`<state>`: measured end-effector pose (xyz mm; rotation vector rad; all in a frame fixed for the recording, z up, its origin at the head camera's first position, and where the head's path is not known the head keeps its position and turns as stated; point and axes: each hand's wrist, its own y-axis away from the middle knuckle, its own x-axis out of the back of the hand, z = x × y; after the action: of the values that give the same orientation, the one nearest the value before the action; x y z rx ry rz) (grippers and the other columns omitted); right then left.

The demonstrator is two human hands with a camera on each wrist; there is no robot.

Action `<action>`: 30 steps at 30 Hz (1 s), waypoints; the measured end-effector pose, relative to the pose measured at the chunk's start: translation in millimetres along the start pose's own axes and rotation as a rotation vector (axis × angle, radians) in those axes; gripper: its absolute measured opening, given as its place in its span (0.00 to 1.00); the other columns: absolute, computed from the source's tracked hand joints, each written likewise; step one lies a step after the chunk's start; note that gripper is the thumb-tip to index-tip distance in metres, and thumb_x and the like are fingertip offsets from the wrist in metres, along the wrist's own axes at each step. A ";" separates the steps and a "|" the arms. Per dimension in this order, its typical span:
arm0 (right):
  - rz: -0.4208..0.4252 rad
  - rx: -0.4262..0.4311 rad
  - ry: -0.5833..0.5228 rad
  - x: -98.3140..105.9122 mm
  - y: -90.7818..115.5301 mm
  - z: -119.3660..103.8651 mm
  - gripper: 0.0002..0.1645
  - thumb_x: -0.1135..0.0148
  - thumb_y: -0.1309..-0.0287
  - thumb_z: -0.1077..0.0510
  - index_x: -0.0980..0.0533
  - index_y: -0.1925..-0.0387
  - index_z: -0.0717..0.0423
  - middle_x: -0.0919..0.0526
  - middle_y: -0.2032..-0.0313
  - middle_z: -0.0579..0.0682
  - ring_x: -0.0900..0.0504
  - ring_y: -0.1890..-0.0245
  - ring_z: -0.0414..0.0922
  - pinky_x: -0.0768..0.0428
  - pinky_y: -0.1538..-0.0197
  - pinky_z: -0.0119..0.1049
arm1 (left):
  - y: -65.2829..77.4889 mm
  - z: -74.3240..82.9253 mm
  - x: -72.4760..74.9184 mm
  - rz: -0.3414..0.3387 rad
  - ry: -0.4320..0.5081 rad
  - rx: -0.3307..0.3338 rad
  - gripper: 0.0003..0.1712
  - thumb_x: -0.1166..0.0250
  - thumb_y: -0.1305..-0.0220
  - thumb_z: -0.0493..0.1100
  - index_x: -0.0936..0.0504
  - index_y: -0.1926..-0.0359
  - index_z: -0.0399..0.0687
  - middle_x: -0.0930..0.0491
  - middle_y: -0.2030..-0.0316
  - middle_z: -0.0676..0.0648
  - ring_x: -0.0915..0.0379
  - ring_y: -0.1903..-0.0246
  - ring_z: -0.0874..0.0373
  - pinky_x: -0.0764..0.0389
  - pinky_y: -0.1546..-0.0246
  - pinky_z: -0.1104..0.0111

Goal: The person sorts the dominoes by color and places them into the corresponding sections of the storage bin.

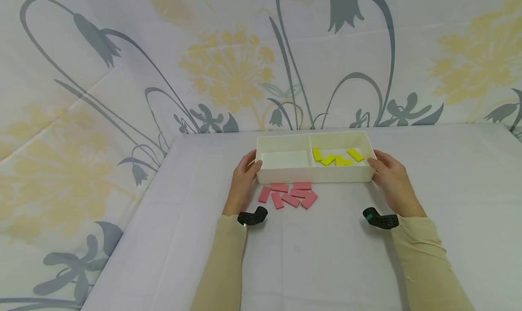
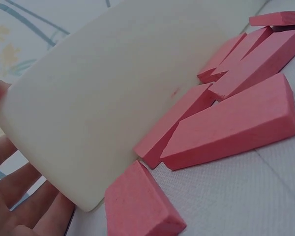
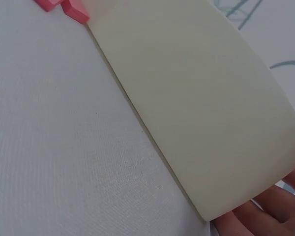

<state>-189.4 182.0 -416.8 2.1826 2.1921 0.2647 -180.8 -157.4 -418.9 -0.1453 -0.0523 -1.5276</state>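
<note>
A white two-compartment box (image 1: 318,176) stands at the far part of the table, held at both ends. My left hand (image 1: 241,182) grips its left end, thumb up at the rim and fingers along the end wall. At the opposite end my right hand (image 1: 393,182) holds on in the same way. Several yellow blocks (image 1: 355,155) lie in the right compartment, beyond the divider (image 1: 311,151). Loose pink blocks (image 1: 291,200) are scattered in front of the box; in the left wrist view some pink blocks (image 2: 236,123) lie right along its front wall (image 2: 98,103).
White cloth (image 1: 318,261) covers the table. Behind the box rises a flower-patterned cloth backdrop (image 1: 228,70), which continues down the left side. A black wrist device (image 1: 253,216) sits on the left sleeve, and another black device (image 1: 381,219) on the right.
</note>
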 end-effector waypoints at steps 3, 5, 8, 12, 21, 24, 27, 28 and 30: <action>-0.013 -0.011 0.002 1.4 -0.4 0.2 0.40 0.58 0.38 0.42 0.54 0.33 0.60 0.53 0.33 0.57 0.45 0.37 0.49 0.41 0.40 0.42 | 3.4 7.1 0.5 -0.007 -0.009 0.008 0.29 0.47 0.37 0.49 0.39 0.37 0.45 0.38 0.39 0.43 0.39 0.43 0.54 0.36 0.45 0.61; -0.021 -0.024 -0.020 2.2 -0.6 0.5 0.41 0.57 0.38 0.41 0.54 0.33 0.60 0.54 0.33 0.57 0.46 0.36 0.49 0.42 0.40 0.41 | 3.3 7.9 0.9 -0.006 -0.011 0.015 0.29 0.46 0.37 0.49 0.38 0.37 0.44 0.38 0.40 0.43 0.38 0.44 0.54 0.35 0.45 0.62; -0.027 -0.037 -0.036 3.5 -0.8 1.1 0.42 0.57 0.39 0.40 0.54 0.33 0.60 0.54 0.33 0.57 0.46 0.36 0.49 0.41 0.40 0.38 | 0.6 3.5 2.2 0.009 -0.005 0.033 0.29 0.45 0.39 0.50 0.36 0.39 0.45 0.36 0.41 0.44 0.36 0.46 0.55 0.34 0.46 0.63; -0.032 -0.039 -0.008 4.3 -1.0 1.9 0.42 0.58 0.39 0.40 0.54 0.33 0.61 0.54 0.33 0.57 0.46 0.37 0.49 0.40 0.41 0.37 | -6.2 -9.4 3.4 0.048 -0.032 0.048 0.31 0.42 0.42 0.56 0.33 0.41 0.47 0.32 0.45 0.48 0.33 0.50 0.58 0.32 0.48 0.65; -0.024 -0.053 0.047 3.4 -2.0 2.2 0.42 0.62 0.38 0.39 0.56 0.33 0.60 0.56 0.33 0.57 0.46 0.36 0.51 0.40 0.41 0.40 | -10.0 -17.3 7.0 0.102 -0.126 0.043 0.27 0.39 0.51 0.65 0.30 0.63 0.48 0.28 0.65 0.48 0.31 0.66 0.57 0.26 0.65 0.67; -0.020 -0.050 0.050 3.2 -2.1 2.9 0.41 0.62 0.38 0.39 0.55 0.33 0.60 0.55 0.33 0.57 0.46 0.37 0.51 0.40 0.41 0.40 | -7.8 -16.2 13.3 0.029 -0.197 0.058 0.29 0.40 0.53 0.67 0.29 0.69 0.46 0.29 0.73 0.45 0.32 0.72 0.55 0.29 0.71 0.68; -0.018 -0.044 0.052 3.1 -2.1 3.5 0.41 0.62 0.38 0.40 0.55 0.33 0.60 0.55 0.33 0.57 0.45 0.37 0.51 0.39 0.41 0.39 | -6.4 -14.4 20.6 -0.055 -0.286 0.088 0.31 0.40 0.54 0.69 0.27 0.72 0.45 0.28 0.79 0.44 0.33 0.76 0.54 0.32 0.75 0.68; -0.016 -0.044 0.051 3.1 -2.2 3.6 0.41 0.61 0.38 0.39 0.55 0.33 0.60 0.55 0.33 0.57 0.45 0.37 0.51 0.39 0.41 0.39 | -6.0 -13.3 22.9 -0.082 -0.313 0.095 0.31 0.41 0.54 0.69 0.26 0.72 0.44 0.28 0.79 0.44 0.33 0.77 0.54 0.33 0.76 0.68; -0.014 -0.045 0.047 3.0 -2.5 3.8 0.41 0.61 0.38 0.39 0.54 0.33 0.60 0.55 0.33 0.57 0.44 0.37 0.51 0.39 0.41 0.39 | -5.2 -11.2 27.0 -0.126 -0.360 0.116 0.31 0.41 0.53 0.68 0.24 0.72 0.43 0.27 0.80 0.45 0.33 0.78 0.54 0.33 0.76 0.67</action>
<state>-191.4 185.3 -420.6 2.1594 2.2015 0.3651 -185.5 -185.8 -426.3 -0.3280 -0.4425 -1.6035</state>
